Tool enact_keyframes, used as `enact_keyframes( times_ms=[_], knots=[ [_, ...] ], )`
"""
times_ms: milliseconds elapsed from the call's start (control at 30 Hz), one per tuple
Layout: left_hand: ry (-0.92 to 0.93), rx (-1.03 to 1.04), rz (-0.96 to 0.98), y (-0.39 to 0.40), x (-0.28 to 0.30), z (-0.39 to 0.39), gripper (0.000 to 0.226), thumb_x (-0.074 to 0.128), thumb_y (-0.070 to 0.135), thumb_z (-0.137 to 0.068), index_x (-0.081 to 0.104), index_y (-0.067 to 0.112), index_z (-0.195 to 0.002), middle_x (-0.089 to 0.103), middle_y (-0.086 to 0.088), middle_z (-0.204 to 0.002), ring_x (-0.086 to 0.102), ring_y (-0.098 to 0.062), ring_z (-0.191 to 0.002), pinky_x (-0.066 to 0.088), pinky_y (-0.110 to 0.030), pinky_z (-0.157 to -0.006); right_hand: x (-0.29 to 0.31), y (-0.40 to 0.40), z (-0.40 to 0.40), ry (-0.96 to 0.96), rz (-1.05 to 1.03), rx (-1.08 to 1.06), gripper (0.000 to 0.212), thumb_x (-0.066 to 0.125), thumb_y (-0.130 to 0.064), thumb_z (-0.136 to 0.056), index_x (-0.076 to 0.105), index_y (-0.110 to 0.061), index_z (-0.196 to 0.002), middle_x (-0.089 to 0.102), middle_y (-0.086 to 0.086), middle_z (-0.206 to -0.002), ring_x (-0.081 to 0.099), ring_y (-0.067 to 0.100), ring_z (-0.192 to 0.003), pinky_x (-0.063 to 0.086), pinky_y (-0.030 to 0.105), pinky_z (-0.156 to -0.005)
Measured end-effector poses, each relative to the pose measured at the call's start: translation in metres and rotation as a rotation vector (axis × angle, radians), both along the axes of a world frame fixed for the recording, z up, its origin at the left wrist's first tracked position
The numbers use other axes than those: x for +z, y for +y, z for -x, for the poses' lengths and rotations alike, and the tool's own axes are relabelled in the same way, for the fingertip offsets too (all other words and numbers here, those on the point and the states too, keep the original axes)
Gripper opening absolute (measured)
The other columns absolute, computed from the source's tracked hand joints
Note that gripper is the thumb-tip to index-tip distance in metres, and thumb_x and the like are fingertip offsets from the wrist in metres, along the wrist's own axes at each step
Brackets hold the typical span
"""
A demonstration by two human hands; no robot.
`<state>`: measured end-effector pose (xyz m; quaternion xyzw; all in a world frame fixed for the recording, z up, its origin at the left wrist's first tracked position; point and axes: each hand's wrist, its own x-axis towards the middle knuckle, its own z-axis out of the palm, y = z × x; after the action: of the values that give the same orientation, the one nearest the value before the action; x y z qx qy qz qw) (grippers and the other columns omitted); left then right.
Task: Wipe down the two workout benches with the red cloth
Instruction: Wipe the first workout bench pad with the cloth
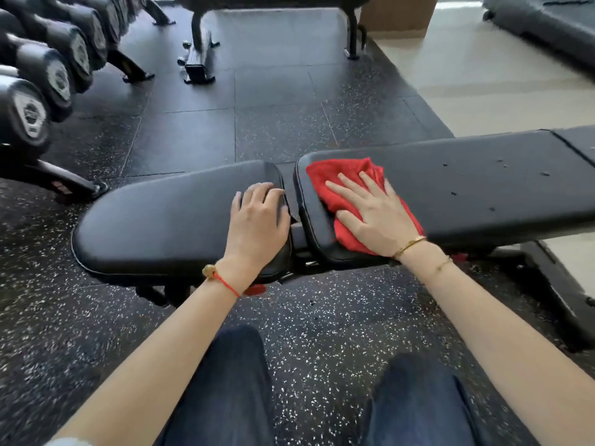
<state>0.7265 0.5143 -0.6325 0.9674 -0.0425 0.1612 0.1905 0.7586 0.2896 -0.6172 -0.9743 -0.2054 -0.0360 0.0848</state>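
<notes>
1. The near workout bench (483,188) lies across the view on the speckled rubber floor (322,317), with its short seat pad (161,220) to the left and its long back pad to the right, a narrow gap between the two
2. The red cloth (347,185) lies crumpled on the left end of the long pad, just beside that gap
3. The right hand (376,217) lies flat on the cloth, fingers straight and spread wide, pressing it to the pad
4. The left hand (260,217) rests on the right end of the seat pad, fingers bent over the pad's edge at the gap and holding nothing else
5. A few small dark specks dot the long pad to the right of the cloth
6. The second bench (273,27) stands well apart at the top of the view, only partly seen
7. A rack of dumbbells (48,75) runs along the left side
8. The person's dark-trousered knees show at the bottom
</notes>
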Motion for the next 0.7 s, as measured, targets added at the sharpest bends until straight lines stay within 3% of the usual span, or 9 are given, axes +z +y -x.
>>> enact_keyframes(
  times_ms=[200,367,500,700],
  knots=[
    [0.051,0.146,0.018,-0.024,-0.004,0.009,0.038,0.041,0.022,-0.1,0.052,0.016,-0.135,0.043,-0.003,-0.148,0.03,-0.021,-0.144,0.014,-0.052,-0.122,0.006,-0.03,-0.05,0.106,0.005,-0.192,0.054,0.034,-0.044,-0.098,0.019,-0.044,-0.151,0.012,-0.012,-0.162,0.002,0.025,-0.15,-0.007,0.053,-0.119],
    [-0.014,0.223,-0.008,-0.028,-0.003,0.014,0.039,0.044,0.019,-0.096,0.054,0.012,-0.134,0.051,-0.007,-0.141,0.041,-0.025,-0.136,0.025,-0.048,-0.118,0.006,0.017,-0.039,0.069,0.029,0.051,0.056,0.032,-0.046,-0.098,0.016,-0.044,-0.151,0.011,-0.011,-0.162,0.002,0.024,-0.15,-0.007,0.052,-0.119],
    [-0.047,0.281,-0.051,-0.031,-0.004,0.015,0.035,0.048,0.019,-0.093,0.059,0.011,-0.125,0.058,-0.006,-0.132,0.047,-0.027,-0.128,0.031,-0.044,-0.112,-0.001,-0.012,-0.009,0.003,-0.004,0.188,0.056,0.035,-0.045,-0.097,0.02,-0.043,-0.15,0.016,-0.012,-0.161,0.006,0.022,-0.151,-0.004,0.049,-0.12],
    [-0.09,0.33,-0.036,-0.037,-0.001,0.015,0.029,0.051,0.017,-0.088,0.063,0.013,-0.114,0.063,-0.004,-0.118,0.053,-0.025,-0.115,0.034,-0.042,-0.106,0.0,-0.069,-0.041,0.055,-0.012,0.043,0.055,0.035,-0.045,-0.097,0.022,-0.043,-0.15,0.016,-0.012,-0.161,0.005,0.022,-0.151,-0.006,0.051,-0.12]
  ],
)
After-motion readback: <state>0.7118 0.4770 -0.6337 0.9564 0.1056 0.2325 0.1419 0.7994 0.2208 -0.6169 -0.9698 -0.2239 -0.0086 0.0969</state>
